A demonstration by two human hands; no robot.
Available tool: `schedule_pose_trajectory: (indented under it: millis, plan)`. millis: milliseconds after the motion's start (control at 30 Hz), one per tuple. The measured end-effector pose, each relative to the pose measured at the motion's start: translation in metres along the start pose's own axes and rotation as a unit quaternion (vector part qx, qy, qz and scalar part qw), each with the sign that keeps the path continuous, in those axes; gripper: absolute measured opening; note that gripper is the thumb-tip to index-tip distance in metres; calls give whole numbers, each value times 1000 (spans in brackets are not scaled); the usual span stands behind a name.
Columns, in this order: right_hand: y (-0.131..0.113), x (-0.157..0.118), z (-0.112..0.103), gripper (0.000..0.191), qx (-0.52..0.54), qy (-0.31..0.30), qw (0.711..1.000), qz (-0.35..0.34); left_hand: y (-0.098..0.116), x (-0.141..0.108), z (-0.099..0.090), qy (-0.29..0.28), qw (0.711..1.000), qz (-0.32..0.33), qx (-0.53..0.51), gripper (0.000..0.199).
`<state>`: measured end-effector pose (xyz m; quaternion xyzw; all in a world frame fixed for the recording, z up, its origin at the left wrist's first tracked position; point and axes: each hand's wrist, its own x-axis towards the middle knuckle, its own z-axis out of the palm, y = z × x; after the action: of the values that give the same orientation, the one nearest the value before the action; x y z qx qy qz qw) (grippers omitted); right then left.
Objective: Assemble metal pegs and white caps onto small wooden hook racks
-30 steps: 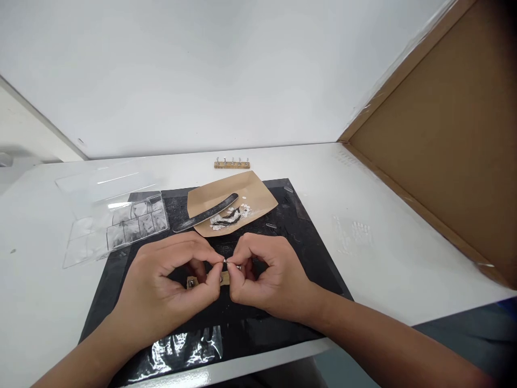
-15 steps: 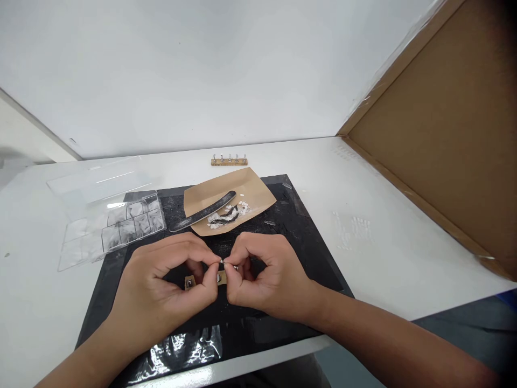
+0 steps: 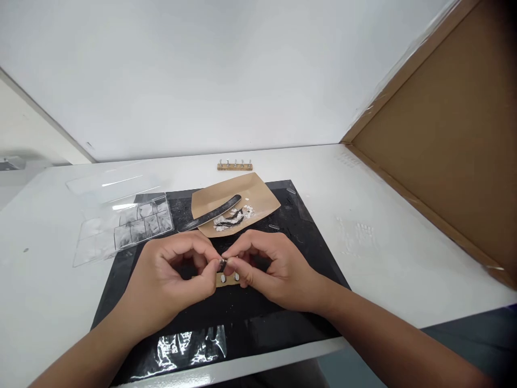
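Note:
My left hand (image 3: 175, 277) and my right hand (image 3: 270, 269) meet fingertip to fingertip over the black mat (image 3: 250, 328). Thumbs and forefingers pinch a tiny dark, shiny piece (image 3: 222, 264), mostly covered by the fingers, so its kind is unclear. Just below the fingertips lies a tan strip (image 3: 226, 280) with small round white and metal bits on it; my hands hide part of it. Beyond them is a tan paper tray (image 3: 258, 188) holding white chips and dark scraps. A curved black nail file (image 3: 218, 212) rests across its left side.
A clear compartment box (image 3: 143, 223) with pale pieces, its transparent lid (image 3: 109, 183) open, sits at left. A wooden strip with small upright pegs (image 3: 235, 166) stands near the wall. Clear pieces (image 3: 365, 231) lie at right, before a cardboard panel (image 3: 444, 134).
The view has shifted slightly, so things sit a little further right. My fingertips have turned around the tiny piece, showing a darker side, and the right thumb has risen.

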<state>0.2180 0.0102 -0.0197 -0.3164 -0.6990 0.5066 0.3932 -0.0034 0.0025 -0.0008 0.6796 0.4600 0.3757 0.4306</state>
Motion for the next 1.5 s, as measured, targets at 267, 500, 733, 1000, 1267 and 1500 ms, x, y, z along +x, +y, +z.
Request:
schedule_pose_trajectory:
  millis: [267,500,733,1000,1267,1500]
  plan:
    - [5,1,-3,18,20,-36,999,26,1,1,1,-47,992,-78,-92,13]
    - [7,0,1,13,45,-30,998,25,2,1,3,-47,988,-101,-111,20]
    - [6,0,6,12,51,-39,998,19,-1,-1,5,-27,988,-104,-109,24]
    - [6,0,4,13,18,-66,998,11,0,-1,4,-20,997,-57,-50,13]
    - [10,0,2,13,5,-36,999,22,-7,10,-9,140,954,154,214,7]
    - [7,4,-3,13,-41,18,999,23,-25,22,-20,166,929,155,293,11]
